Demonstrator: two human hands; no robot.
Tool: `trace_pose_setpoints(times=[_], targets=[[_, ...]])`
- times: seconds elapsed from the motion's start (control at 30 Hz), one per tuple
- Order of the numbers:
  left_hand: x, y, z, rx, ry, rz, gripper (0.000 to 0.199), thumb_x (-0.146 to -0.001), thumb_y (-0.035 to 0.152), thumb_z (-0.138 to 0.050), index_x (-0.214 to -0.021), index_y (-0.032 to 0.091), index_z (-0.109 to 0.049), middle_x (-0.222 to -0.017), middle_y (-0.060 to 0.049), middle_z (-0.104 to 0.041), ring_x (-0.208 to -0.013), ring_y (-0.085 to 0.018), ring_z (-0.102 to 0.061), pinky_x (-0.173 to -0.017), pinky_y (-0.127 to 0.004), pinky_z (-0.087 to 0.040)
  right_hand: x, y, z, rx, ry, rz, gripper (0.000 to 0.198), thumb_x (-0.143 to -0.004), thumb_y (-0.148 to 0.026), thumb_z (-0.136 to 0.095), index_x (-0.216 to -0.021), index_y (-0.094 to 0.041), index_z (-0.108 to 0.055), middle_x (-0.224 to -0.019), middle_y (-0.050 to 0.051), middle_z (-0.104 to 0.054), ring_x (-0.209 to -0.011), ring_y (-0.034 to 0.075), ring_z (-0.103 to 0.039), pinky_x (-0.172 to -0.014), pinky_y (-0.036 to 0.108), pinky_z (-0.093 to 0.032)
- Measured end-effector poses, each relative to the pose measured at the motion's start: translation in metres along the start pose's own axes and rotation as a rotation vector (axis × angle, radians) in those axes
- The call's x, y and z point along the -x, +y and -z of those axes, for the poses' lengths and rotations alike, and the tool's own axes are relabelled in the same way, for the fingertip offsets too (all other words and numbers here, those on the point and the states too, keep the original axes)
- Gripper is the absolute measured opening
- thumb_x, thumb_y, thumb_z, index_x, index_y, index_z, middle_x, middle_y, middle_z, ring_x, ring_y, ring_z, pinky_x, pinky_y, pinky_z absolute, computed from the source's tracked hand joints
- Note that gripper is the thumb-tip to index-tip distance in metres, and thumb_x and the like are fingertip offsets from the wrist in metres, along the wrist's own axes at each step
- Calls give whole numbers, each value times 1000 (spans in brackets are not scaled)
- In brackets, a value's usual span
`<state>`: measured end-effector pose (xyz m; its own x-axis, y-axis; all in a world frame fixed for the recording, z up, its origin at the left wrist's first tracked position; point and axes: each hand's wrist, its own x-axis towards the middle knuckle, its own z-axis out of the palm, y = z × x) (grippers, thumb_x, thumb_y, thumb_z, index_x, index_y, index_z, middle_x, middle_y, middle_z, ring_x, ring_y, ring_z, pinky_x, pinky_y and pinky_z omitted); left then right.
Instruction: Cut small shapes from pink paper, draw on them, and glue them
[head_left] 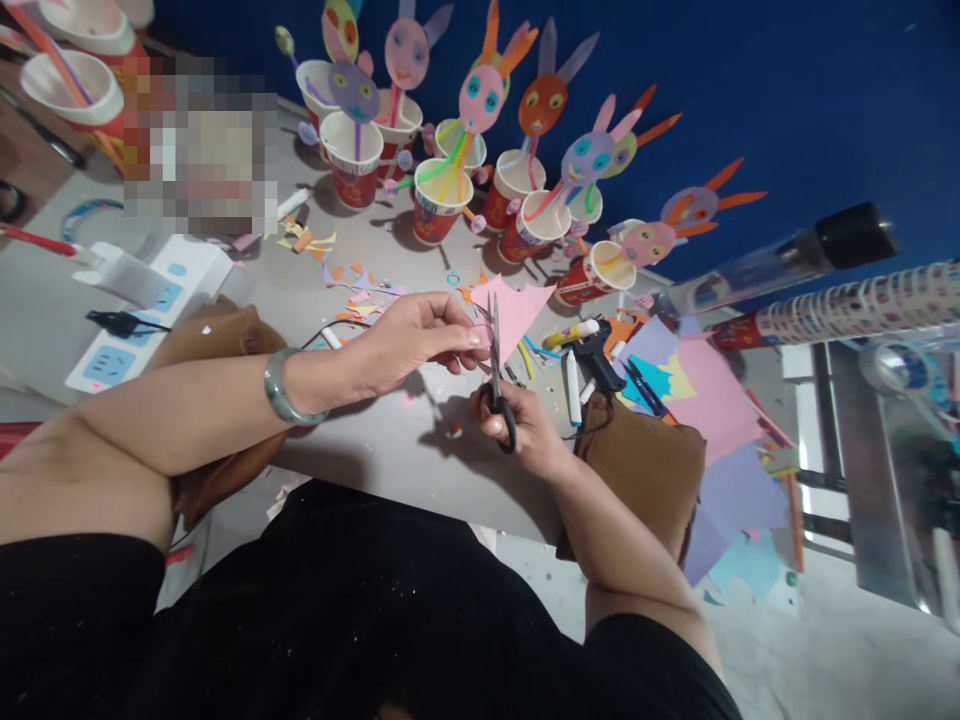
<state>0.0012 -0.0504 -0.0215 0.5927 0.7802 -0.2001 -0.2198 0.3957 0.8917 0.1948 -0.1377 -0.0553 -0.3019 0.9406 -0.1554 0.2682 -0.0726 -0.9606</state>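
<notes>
My left hand, with a bangle at its wrist, pinches a small piece of pink paper between thumb and fingers. Scissors with black handles are gripped in my right hand, blades pointing away from me and slightly parted. The blades are right beside the pinched piece; whether they touch it I cannot tell. Just behind them is a larger pink paper offcut with jagged edges. Paper scraps in orange, purple and yellow lie scattered beyond my left hand.
Several paper cups bearing paper animal heads line the back. To the right are a black glue gun, markers, coloured paper sheets, a brown cushion and a long cup stack. A power strip lies left.
</notes>
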Motion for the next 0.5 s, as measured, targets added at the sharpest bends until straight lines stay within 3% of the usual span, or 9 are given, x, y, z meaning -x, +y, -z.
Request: trace_pose_setpoints(times=[0.5], targets=[[0, 4, 1, -13, 9, -21, 15, -75, 18, -75, -72, 16, -61, -70, 0, -71, -64, -9, -65, -62, -25, -51, 1, -4, 1, -3, -17, -35, 68, -70, -86, -66, -65, -20, -49, -62, -3, -50, -57, 10, -39, -55, 27, -30]])
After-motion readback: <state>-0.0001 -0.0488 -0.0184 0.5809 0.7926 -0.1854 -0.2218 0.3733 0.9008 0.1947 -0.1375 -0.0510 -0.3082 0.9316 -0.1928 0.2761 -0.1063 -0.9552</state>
